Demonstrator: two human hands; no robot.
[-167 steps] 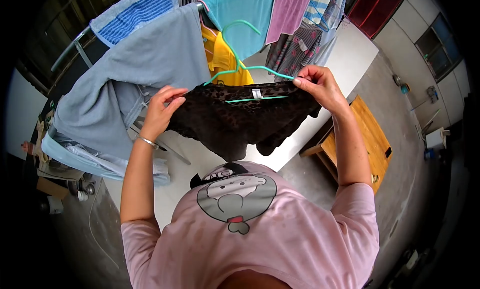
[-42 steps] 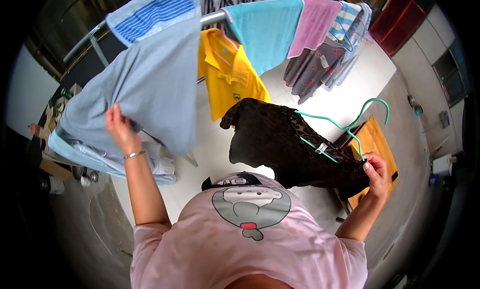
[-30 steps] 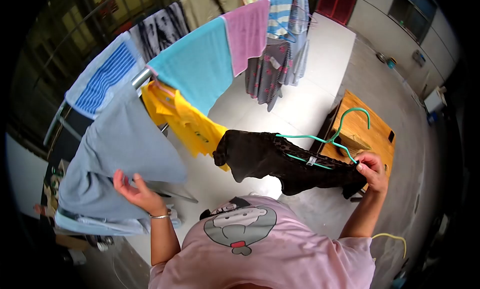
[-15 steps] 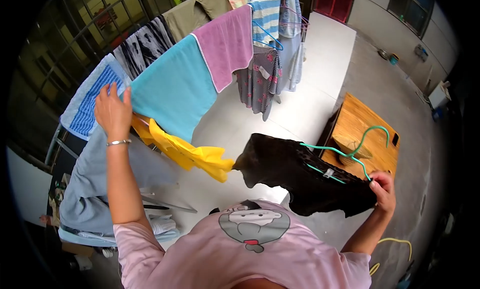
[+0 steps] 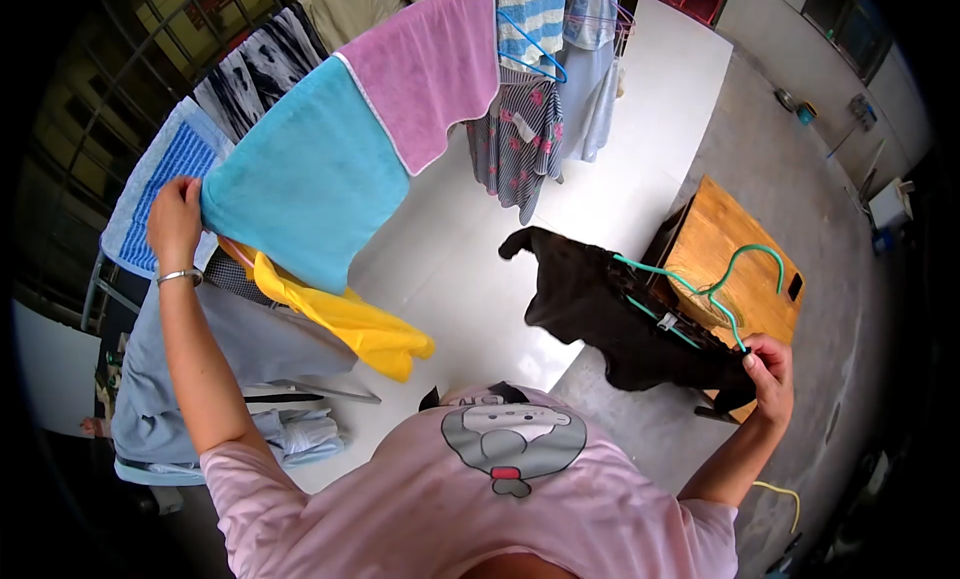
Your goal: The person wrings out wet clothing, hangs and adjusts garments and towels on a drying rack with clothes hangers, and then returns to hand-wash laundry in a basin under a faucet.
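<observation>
At the right, my right hand [image 5: 768, 377] pinches one end of a green hanger [image 5: 712, 291] together with the shoulder of a black garment [image 5: 600, 304], which hangs off to the left. My left hand [image 5: 176, 219] is raised at the rail, its fingers closed at the left edge of a turquoise towel [image 5: 305, 174]; what the fingertips grip is partly hidden. A blue striped towel [image 5: 160, 184] is just behind that hand. Below the turquoise towel hangs a yellow shirt [image 5: 345, 319], and a grey-blue cloth [image 5: 220, 354] lies lower left.
A pink towel [image 5: 425, 74], a blue-and-white striped towel [image 5: 532, 24] and a patterned garment [image 5: 518, 139] hang farther along the rack. A wooden table [image 5: 735, 249] with a basket stands at the right. Window bars [image 5: 110, 69] are at the upper left.
My left hand has left the grey-blue cloth, risen to the rail and closed at the turquoise towel's edge. My right hand keeps the hanger and black garment. The view has shifted along the rack.
</observation>
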